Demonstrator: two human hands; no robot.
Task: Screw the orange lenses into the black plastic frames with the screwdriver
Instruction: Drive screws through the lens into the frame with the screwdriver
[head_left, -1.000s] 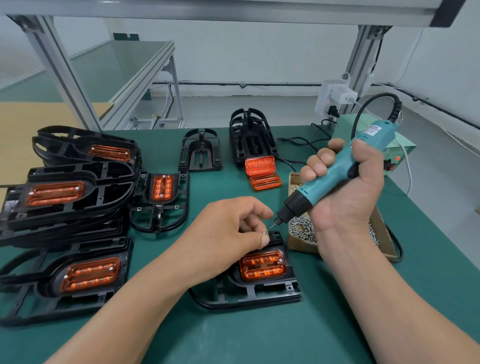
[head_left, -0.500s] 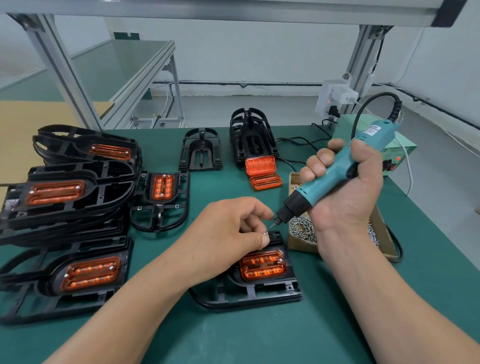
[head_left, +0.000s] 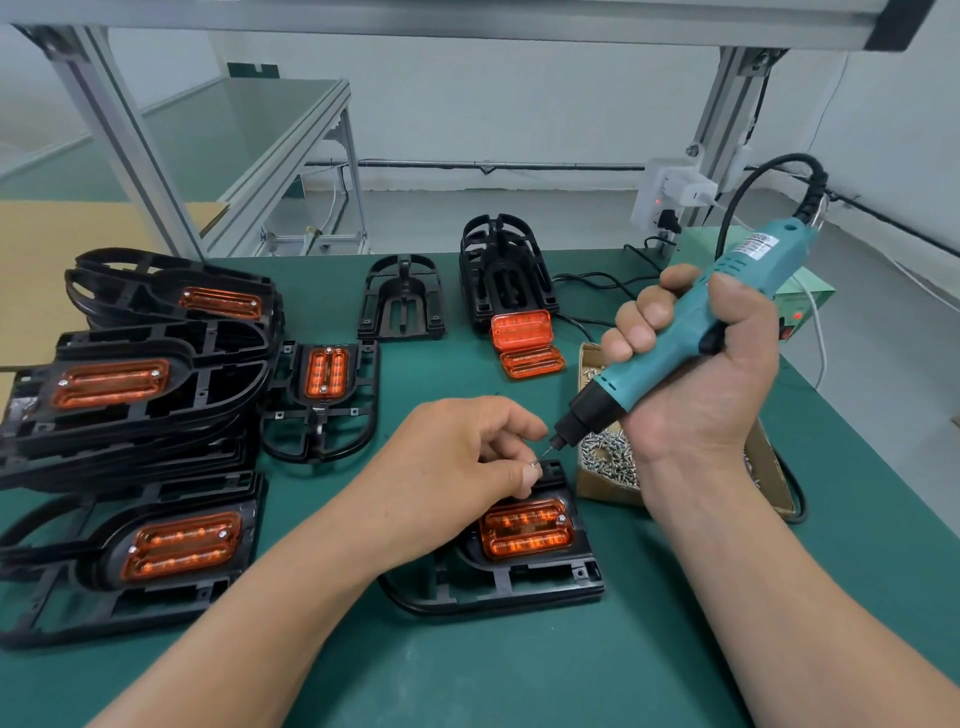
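As left hand (head_left: 457, 460) pinches screw (head_left: 535, 464) at screwdriver (head_left: 623, 392) tip, above frame (head_left: 519, 587) edge

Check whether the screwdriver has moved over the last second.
No. The screwdriver keeps its tip at the screw in the left hand, just left of the box.

Left hand (head_left: 457, 457) low, fingers (head_left: 519, 474) pinched together — right hand (head_left: 701, 374) raised, fist clenched.

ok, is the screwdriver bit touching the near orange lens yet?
Apart. Head view: the screwdriver bit ends at the fingertips of the left hand, and the black frame rim shows between it and the orange lens.
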